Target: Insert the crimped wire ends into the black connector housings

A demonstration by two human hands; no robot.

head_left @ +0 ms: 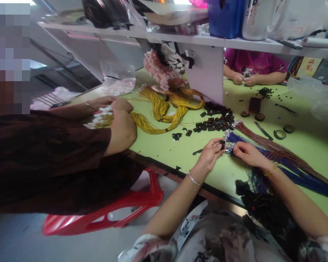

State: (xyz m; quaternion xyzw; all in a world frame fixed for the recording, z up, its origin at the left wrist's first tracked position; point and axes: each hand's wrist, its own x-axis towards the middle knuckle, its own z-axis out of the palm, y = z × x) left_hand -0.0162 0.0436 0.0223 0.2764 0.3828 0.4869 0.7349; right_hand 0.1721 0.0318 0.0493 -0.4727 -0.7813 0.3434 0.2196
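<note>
One black connector pinched in left hand, right hand closed over blue wires

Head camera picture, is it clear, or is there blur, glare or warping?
Head view: soft overall, the silvery wire ends between the left hand and right hand smearing together; pale highlights on the red stool; little detail in the dark clothing at left; the shelf edge slanting; coarse pixel blocks across the upper left corner.

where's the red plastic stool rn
In the head view, the red stool is at lower left, below the green tabletop, beside the seated co-worker in dark clothing.
</note>
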